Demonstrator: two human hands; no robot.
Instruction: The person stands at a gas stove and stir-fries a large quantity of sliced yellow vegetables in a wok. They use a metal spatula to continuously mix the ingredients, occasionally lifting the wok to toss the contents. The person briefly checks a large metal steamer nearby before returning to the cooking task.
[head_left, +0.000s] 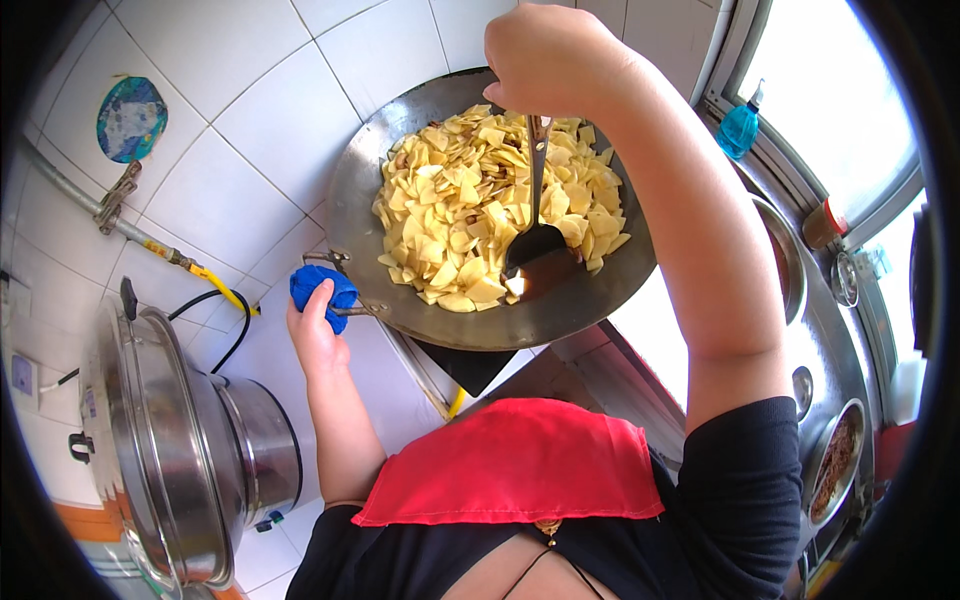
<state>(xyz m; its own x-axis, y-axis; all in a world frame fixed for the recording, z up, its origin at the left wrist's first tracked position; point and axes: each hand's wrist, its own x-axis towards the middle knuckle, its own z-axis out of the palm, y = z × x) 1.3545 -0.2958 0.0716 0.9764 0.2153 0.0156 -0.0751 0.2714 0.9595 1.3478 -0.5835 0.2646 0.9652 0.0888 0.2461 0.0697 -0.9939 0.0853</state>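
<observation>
A large metal wok (480, 330) in front of me holds a heap of sliced potatoes (450, 217) with some brown pieces among them. Brown liquid (551, 279) shows at the near side of the wok. My left hand (319, 326) grips a folded blue cloth (324, 291) around the wok's left handle. Above the wok, my right hand (544, 56) is closed around the upper end of a spatula (536, 244), which my hand partly hides. The spatula's dark blade rests low in the wok, between the potatoes and the liquid.
A large stainless steel steamer (187, 450) stands on the left, below a yellow gas hose (225, 289) on the tiled wall. On the right, a steel counter holds a bowl of reddish-brown food (834, 469), a red-lidded jar (823, 223) and a blue spray bottle (739, 131) by the window.
</observation>
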